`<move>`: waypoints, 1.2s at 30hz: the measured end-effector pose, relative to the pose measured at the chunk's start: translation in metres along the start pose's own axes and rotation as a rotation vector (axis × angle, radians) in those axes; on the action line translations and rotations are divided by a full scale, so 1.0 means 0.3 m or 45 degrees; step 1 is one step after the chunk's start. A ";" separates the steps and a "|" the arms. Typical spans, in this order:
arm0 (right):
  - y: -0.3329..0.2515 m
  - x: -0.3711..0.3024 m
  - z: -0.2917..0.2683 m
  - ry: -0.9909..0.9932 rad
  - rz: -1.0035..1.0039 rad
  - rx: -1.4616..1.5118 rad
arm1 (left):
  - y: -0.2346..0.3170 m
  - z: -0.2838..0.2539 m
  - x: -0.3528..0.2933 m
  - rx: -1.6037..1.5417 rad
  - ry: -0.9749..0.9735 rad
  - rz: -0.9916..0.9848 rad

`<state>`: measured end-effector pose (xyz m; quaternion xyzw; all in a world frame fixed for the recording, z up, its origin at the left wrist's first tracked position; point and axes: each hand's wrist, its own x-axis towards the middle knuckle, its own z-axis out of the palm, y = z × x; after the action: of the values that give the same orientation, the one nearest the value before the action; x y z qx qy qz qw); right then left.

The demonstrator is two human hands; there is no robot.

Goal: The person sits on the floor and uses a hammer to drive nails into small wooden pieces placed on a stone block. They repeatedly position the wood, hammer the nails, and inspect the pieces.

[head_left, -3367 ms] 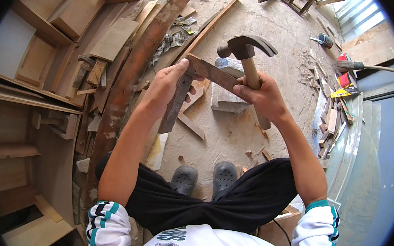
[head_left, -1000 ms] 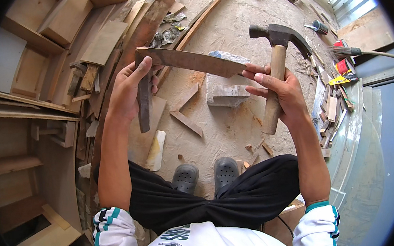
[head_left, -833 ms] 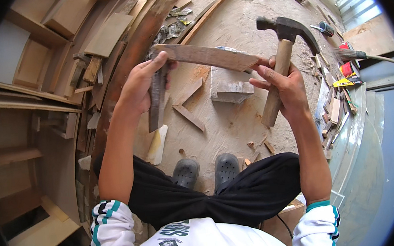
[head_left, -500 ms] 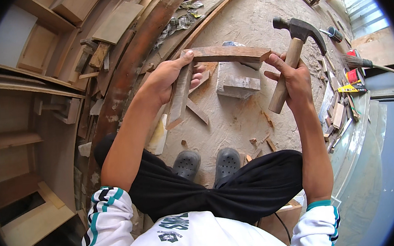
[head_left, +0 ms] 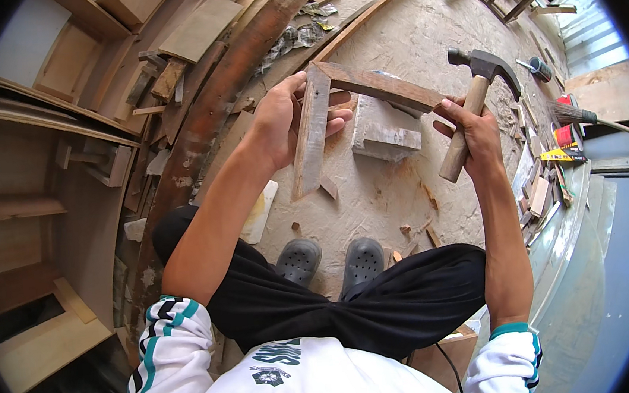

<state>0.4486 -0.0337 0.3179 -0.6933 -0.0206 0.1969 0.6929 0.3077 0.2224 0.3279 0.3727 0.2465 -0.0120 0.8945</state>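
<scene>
Several wooden shelves [head_left: 12,207] filled the left side of the frame, and beside them a long reddish-brown plank [head_left: 207,123] swept from lower left to the top! Across to the left hand [head_left: 273,131], left of centre: thumb near the corner, fingers reaching behind a pale wooden strip [head_left: 311,138], grasping it. That strip, near the middle, slanted down from a corner where it met a darker wooden strip [head_left: 387,89], both up off the floor, with grey clogs [head_left: 299,261] below and a pale block [head_left: 386,134] just beyond. Then came the right hand [head_left: 480,137], right of centre: fingers curled round a claw hammer [head_left: 468,127], head uppermost, fingertips at the darker strip's far end. Farther right, scrap wood [head_left: 540,195] lay heaped near a broom [head_left: 575,112]
</scene>
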 end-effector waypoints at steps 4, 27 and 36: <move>0.001 -0.003 0.009 -0.021 0.061 -0.033 | -0.008 -0.019 0.005 -0.077 -0.015 -0.008; 0.064 0.036 0.010 -0.081 0.195 0.002 | -0.002 0.016 -0.048 0.119 0.048 -0.010; 0.009 -0.005 0.012 -0.129 0.056 0.005 | 0.007 -0.017 -0.051 0.401 -0.094 0.282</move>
<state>0.4455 -0.0308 0.3156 -0.6814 -0.0399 0.2471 0.6878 0.2925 0.2249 0.3333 0.5321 0.1661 0.0344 0.8295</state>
